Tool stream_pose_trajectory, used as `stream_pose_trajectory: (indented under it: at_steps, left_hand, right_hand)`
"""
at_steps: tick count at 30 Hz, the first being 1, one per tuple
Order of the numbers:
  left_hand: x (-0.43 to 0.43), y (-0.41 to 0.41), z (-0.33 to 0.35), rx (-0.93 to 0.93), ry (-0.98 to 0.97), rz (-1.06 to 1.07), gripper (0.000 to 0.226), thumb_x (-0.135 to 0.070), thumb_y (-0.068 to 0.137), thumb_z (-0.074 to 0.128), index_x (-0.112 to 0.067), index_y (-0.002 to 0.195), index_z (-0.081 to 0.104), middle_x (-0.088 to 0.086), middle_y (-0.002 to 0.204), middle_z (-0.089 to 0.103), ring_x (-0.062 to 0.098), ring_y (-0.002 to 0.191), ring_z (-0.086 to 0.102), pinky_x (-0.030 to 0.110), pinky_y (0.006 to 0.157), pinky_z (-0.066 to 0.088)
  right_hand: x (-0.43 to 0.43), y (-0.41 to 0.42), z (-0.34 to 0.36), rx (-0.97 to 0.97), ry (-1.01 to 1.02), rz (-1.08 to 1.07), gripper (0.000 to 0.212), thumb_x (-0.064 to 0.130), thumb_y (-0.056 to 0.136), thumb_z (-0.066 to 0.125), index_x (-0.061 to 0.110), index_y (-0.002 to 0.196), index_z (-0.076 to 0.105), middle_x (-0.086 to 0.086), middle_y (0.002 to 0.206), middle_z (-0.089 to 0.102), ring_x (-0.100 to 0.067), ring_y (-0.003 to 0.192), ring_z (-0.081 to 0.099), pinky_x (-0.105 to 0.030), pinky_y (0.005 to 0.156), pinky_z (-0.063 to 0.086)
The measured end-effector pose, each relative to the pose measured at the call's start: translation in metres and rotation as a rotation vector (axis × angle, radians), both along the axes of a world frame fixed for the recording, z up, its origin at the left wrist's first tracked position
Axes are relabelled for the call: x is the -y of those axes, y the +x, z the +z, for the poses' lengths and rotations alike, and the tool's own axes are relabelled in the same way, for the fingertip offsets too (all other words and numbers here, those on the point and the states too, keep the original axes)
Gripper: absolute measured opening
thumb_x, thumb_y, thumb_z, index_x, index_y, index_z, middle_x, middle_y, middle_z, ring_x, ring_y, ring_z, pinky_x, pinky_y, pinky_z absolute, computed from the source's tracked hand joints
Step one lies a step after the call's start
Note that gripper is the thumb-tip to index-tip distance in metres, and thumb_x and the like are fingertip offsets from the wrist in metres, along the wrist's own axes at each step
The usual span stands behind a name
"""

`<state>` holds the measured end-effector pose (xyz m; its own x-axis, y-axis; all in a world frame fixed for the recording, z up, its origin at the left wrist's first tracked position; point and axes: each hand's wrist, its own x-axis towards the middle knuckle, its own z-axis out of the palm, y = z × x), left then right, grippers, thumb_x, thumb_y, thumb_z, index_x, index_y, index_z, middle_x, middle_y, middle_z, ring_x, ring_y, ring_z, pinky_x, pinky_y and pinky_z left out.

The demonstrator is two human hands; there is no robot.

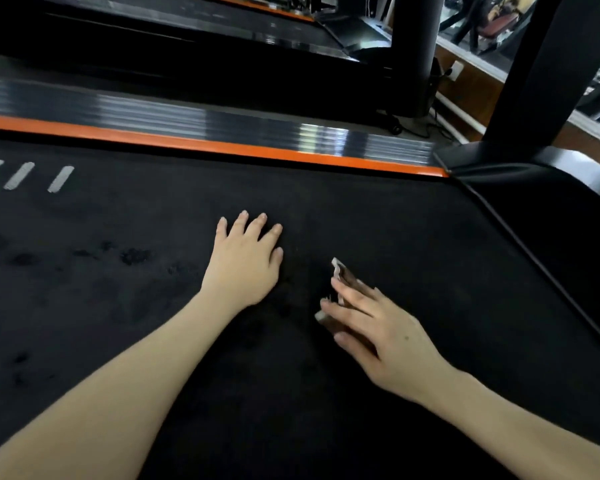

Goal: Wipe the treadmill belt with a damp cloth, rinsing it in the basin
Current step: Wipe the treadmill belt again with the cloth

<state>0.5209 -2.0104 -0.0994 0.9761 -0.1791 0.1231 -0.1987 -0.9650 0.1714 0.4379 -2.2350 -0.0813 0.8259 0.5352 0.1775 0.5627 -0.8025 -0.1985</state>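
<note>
The black treadmill belt [118, 306] fills most of the view, with dark damp blotches on its left part. My left hand [245, 259] lies flat on the belt near the middle, fingers spread, holding nothing. Just right of it, my right hand [378, 327] presses a small folded cloth [340, 271] against the belt. The cloth is dark with pale edges and mostly hidden under the fingers. No basin is in view.
An orange strip [222, 147] and a ribbed grey side rail [222, 123] border the belt's far edge. A black upright post [527, 81] and the motor cover [551, 188] stand at the right. Another treadmill [153, 36] lies beyond. Three white dashes [25, 176] mark the belt's left.
</note>
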Motion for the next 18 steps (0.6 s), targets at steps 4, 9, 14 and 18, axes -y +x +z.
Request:
stream_pose_trajectory:
  at_steps: [4, 9, 14, 18]
  left_hand:
    - [-0.004, -0.021, 0.015, 0.087, -0.115, 0.032, 0.044, -0.028, 0.098, 0.040, -0.020, 0.140, 0.044, 0.010, 0.152, 0.031, 0.031, 0.143, 0.019, 0.049, 0.115, 0.007]
    - [-0.013, -0.093, 0.009, 0.133, -0.089, -0.051, 0.047, -0.035, 0.094, 0.034, -0.015, 0.129, 0.058, 0.014, 0.141, 0.047, 0.039, 0.134, 0.036, 0.056, 0.111, 0.019]
    - [-0.002, -0.132, -0.003, 0.037, 0.006, -0.097, 0.061, -0.045, 0.091, 0.022, -0.015, 0.131, 0.056, 0.015, 0.138, 0.050, 0.040, 0.131, 0.041, 0.060, 0.106, 0.027]
    - [0.002, -0.149, -0.006, 0.008, 0.084, -0.152, 0.061, -0.048, 0.094, 0.021, -0.013, 0.130, 0.057, 0.017, 0.134, 0.053, 0.042, 0.126, 0.046, 0.061, 0.099, 0.035]
  right_hand:
    - [0.003, 0.021, 0.000, 0.089, -0.132, -0.086, 0.041, 0.051, 0.094, 0.034, 0.037, 0.125, 0.057, -0.003, 0.151, 0.035, -0.029, 0.141, 0.026, -0.053, 0.108, 0.028]
    - [-0.019, 0.062, -0.010, 0.010, -0.071, -0.367, 0.033, 0.036, 0.096, 0.044, 0.029, 0.126, 0.056, -0.012, 0.154, 0.027, -0.033, 0.140, 0.027, -0.046, 0.108, 0.034]
    - [0.003, -0.050, -0.005, 0.034, -0.034, -0.076, 0.044, 0.036, 0.093, 0.040, 0.013, 0.127, 0.057, -0.016, 0.144, 0.043, -0.035, 0.132, 0.041, -0.042, 0.108, 0.037]
    - [0.048, -0.114, 0.003, 0.001, -0.071, 0.089, 0.043, 0.039, 0.097, 0.040, 0.017, 0.131, 0.055, -0.006, 0.145, 0.043, -0.023, 0.138, 0.034, -0.028, 0.113, 0.028]
